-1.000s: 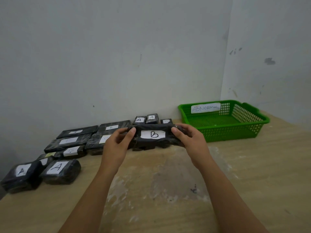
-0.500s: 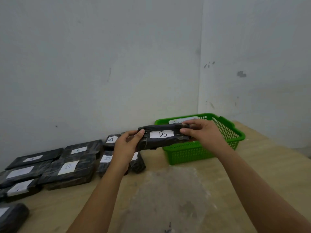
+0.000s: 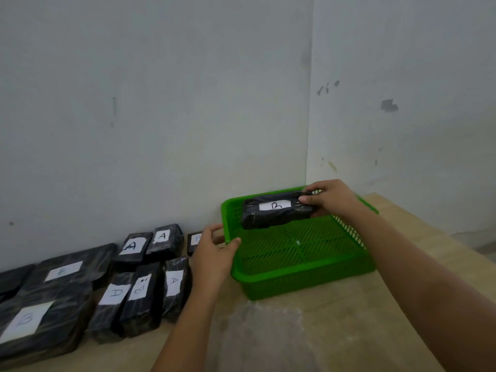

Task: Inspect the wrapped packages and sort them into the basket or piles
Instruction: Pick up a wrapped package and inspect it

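One hand (image 3: pixel 331 197) holds package B (image 3: pixel 276 210) over the basket (image 3: pixel 303 272).

I face a corner where two pale grey walls (image 3: pixel 161 103) meet. The right-hand wall (image 3: pixel 402 130) carries dark scuffs and chipped patches. Below them runs a light wooden table (image 3: pixel 281 331), its top worn, with whitish blotches. The light is soft and dim.
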Action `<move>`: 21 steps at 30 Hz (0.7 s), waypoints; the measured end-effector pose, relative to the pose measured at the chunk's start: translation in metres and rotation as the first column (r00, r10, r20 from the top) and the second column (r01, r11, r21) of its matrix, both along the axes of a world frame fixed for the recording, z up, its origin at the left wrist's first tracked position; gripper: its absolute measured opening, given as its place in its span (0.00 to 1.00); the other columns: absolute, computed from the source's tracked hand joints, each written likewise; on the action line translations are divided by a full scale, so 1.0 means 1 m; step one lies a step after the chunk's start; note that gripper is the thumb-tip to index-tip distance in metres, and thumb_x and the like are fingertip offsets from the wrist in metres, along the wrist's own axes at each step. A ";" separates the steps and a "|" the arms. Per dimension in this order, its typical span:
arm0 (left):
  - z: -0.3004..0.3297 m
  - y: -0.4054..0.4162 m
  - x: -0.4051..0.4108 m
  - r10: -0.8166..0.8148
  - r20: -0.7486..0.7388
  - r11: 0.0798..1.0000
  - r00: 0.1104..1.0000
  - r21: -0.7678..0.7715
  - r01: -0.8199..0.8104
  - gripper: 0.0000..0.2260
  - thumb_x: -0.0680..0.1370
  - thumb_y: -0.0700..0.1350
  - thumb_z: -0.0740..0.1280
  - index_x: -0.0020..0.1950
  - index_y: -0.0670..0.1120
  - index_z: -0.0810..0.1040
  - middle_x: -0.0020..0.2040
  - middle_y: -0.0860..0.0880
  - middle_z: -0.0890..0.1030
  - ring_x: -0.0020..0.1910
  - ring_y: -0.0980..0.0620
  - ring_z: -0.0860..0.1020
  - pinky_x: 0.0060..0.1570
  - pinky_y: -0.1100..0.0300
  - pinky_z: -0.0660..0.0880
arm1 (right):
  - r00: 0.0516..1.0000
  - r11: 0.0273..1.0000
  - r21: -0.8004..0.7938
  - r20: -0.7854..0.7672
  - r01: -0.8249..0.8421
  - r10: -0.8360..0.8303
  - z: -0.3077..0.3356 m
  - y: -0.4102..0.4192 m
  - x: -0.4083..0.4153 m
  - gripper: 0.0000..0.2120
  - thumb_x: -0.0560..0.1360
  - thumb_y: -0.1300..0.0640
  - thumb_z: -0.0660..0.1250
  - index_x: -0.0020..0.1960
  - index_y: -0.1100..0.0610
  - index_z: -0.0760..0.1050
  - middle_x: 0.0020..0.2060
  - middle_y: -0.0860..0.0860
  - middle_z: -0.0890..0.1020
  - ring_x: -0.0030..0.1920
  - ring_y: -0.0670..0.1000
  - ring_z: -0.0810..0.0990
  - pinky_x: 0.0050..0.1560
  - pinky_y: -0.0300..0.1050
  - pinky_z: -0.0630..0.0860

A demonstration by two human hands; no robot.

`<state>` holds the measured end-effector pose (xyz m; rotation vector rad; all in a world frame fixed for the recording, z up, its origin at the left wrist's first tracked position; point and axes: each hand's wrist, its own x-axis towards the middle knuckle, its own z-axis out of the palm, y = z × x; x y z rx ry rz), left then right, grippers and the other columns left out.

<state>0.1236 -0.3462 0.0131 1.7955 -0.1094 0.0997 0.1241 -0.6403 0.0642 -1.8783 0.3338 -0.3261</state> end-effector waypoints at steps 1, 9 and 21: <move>0.000 0.000 0.002 0.004 0.003 1.000 1.000 0.026 -0.004 0.18 0.75 0.41 0.76 0.60 0.54 0.74 0.49 0.56 0.80 0.46 0.59 0.80 0.55 0.45 0.81 | 0.999 1.000 -0.023 -0.033 -0.001 0.000 -0.004 0.000 0.008 0.09 0.70 0.62 0.80 0.47 0.55 0.84 0.50 0.63 0.83 0.41 0.62 0.86 0.40 0.53 0.86; 0.002 0.003 0.007 -0.007 0.088 0.988 0.996 0.153 -0.007 0.21 0.77 0.38 0.74 0.66 0.55 0.78 0.50 0.56 0.79 0.42 0.66 0.76 0.35 0.74 0.73 | 0.975 0.969 -0.213 -0.204 -0.129 0.085 -0.024 0.014 0.049 0.08 0.73 0.58 0.79 0.49 0.52 0.82 0.56 0.59 0.81 0.51 0.60 0.85 0.39 0.52 0.85; 0.009 0.011 0.010 -0.055 0.006 0.996 0.998 0.073 0.055 0.25 0.73 0.43 0.80 0.69 0.48 0.80 0.49 0.56 0.79 0.47 0.57 0.80 0.57 0.44 0.82 | 0.966 0.894 -0.435 -0.258 -0.111 -0.005 -0.027 0.033 0.071 0.15 0.72 0.60 0.79 0.58 0.56 0.83 0.54 0.58 0.84 0.42 0.54 0.82 0.45 0.45 0.83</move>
